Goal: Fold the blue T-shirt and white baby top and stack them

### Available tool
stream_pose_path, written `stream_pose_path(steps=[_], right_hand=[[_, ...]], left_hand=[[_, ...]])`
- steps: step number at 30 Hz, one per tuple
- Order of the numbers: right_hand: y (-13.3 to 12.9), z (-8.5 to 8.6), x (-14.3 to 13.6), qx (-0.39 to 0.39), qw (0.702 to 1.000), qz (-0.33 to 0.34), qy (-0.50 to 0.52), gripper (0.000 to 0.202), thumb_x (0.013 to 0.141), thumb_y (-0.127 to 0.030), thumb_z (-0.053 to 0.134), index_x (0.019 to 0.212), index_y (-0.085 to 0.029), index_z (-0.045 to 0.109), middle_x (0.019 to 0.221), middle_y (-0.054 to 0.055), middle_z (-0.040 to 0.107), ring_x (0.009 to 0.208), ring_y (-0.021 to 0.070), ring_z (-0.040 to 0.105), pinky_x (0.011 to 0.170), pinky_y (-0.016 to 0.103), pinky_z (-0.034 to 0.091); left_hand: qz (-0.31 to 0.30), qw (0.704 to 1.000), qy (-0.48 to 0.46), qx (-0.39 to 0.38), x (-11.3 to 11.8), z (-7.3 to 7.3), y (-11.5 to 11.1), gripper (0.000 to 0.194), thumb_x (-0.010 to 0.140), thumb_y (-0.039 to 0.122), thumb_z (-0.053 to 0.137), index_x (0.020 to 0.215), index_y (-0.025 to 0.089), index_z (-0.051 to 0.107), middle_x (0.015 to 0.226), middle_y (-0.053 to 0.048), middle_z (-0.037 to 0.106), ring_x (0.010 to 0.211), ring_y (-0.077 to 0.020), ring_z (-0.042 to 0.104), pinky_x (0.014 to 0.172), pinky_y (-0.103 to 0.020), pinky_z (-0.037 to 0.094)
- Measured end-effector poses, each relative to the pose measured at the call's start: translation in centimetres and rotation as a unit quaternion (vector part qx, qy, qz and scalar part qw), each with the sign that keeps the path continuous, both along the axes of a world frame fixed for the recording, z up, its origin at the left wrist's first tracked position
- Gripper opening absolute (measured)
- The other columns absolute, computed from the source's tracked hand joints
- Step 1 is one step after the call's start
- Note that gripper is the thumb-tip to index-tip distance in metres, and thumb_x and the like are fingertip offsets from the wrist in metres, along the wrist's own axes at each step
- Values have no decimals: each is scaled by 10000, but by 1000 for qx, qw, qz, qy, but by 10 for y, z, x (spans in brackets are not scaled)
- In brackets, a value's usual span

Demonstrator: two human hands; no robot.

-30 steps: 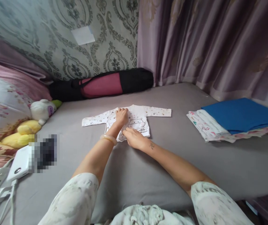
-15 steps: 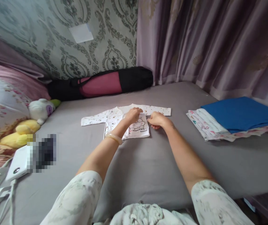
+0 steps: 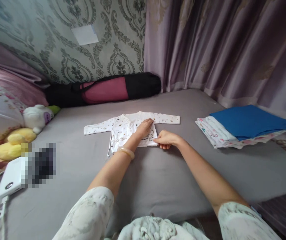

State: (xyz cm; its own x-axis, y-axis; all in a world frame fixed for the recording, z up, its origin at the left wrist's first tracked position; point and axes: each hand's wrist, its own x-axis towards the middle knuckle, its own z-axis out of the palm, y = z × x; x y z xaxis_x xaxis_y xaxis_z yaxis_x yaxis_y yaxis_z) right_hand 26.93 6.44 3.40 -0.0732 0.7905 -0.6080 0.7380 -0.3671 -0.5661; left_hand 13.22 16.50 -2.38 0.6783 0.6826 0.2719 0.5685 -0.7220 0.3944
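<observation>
A small white baby shirt (image 3: 120, 130) with a scattered print and a cartoon with lettering lies spread on the bed, both sleeves out to the sides. My left hand (image 3: 145, 128) rests flat on the shirt's front, fingers stretched out and partly covering the cartoon. At the lower right corner of the shirt, my right hand (image 3: 168, 138) is closed, with thumb and finger pinching the hem. A thin tie strip hangs down at the shirt's left side.
The grey bed sheet (image 3: 143, 180) lies under everything. To the right is a stack of folded cloths with a blue cloth (image 3: 250, 121) on top. Plush toys (image 3: 36, 117) and a white power bank (image 3: 10, 178) with cables are at left. A black and pink long bag (image 3: 105, 90) lies along the wall.
My right hand has moved down the shirt's right edge to its lower corner. My left hand has shifted slightly right and down, flattening on the cloth. The view has turned slightly.
</observation>
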Motion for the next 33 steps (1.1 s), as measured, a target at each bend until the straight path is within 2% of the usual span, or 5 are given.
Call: stream_pose_path(steps=[10,16,19,26,33], right_hand=[[-18,4,-6,2,1000,11,-14,327,854,-270,533,548,-157,552,408,-47,489,295,47,381,336,183,287],[-6,24,-7,-4,984,123,-131,365,859,-321,564,540,-148,595,521,33,606,412,101,525,481,230,406],[3,31,-15,115,958,100,-245,366,903,-399,535,701,-136,689,723,139,701,727,217,685,695,291,473],[26,-16,-48,343,905,109,-225,511,995,-324,290,1439,-90,387,1533,177,339,1433,243,264,1144,390,216],[33,-45,-49,317,908,112,-249,641,995,-409,200,1508,-26,235,1598,149,169,1475,248,112,1185,427,68]], left_hand=[[55,992,109,20,3,2,-18,472,1008,321,242,1412,141,407,1505,-120,411,1412,-207,335,1167,-407,234],[81,986,146,21,2,8,-28,546,1001,399,252,1428,81,371,1505,-183,386,1418,-264,319,1145,-429,260],[146,977,153,32,-12,12,-40,560,992,415,269,1418,72,386,1487,-205,405,1411,-290,328,1143,-459,252],[256,952,168,17,-50,11,-64,600,967,433,313,1417,48,403,1505,-232,363,1436,-335,264,1165,-518,192],[264,950,162,-26,-54,2,-67,637,974,451,260,1460,48,349,1560,-203,257,1459,-321,206,1175,-494,194]])
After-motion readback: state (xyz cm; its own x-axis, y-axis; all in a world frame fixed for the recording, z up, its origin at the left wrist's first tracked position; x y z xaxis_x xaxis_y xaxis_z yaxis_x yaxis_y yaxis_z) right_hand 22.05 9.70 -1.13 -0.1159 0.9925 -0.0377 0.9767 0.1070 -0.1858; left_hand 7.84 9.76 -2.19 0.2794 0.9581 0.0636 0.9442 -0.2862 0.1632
